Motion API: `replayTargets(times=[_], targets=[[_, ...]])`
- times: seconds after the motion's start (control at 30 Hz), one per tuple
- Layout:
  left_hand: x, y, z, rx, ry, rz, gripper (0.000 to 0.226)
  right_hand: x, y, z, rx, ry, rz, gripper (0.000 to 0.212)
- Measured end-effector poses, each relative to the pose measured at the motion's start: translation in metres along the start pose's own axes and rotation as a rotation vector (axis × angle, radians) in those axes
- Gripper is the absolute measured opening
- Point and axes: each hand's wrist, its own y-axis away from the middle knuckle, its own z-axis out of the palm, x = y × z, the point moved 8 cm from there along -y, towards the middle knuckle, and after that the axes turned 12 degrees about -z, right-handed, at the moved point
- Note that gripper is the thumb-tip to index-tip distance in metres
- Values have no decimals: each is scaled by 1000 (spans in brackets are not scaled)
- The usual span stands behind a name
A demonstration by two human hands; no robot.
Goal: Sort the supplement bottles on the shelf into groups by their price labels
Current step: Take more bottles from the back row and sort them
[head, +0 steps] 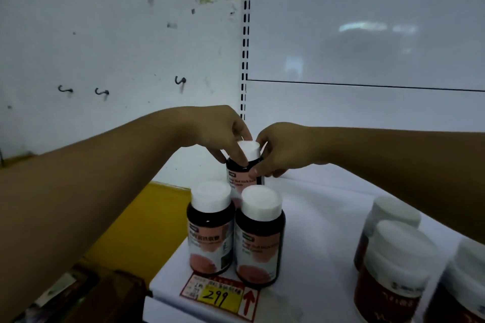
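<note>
A dark supplement bottle with a white cap (245,162) stands at the back of the white shelf (320,223). My left hand (217,136) grips its shoulder from the left and my right hand (283,149) holds it from the right. In front of it stand two matching bottles, one on the left (211,225) and one on the right (259,236), both upright and touching. A price label reading 299 (219,296) with a red arrow is stuck on the shelf's front edge below them. A second group of red-labelled bottles (393,267) stands at the right.
The white back panel has a slotted upright rail (246,34) and small hooks (102,92) on the left. A yellow surface (147,217) and brown boxes (105,294) lie left of and below the shelf. Bare shelf lies between the two bottle groups.
</note>
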Motion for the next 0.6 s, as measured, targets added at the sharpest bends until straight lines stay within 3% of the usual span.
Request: replayTargets(times=[0.3,0.5,0.6], targets=[[-23,3,11,-65,43,-96,21,2,-3,25,-59,-45,41,32],[-20,6,19,-54,-35,-124,22,7,5,33,-129,-109,80,26],[-16,6,20,-52,-130,-149,26,6,13,31,-170,-139,101,32]])
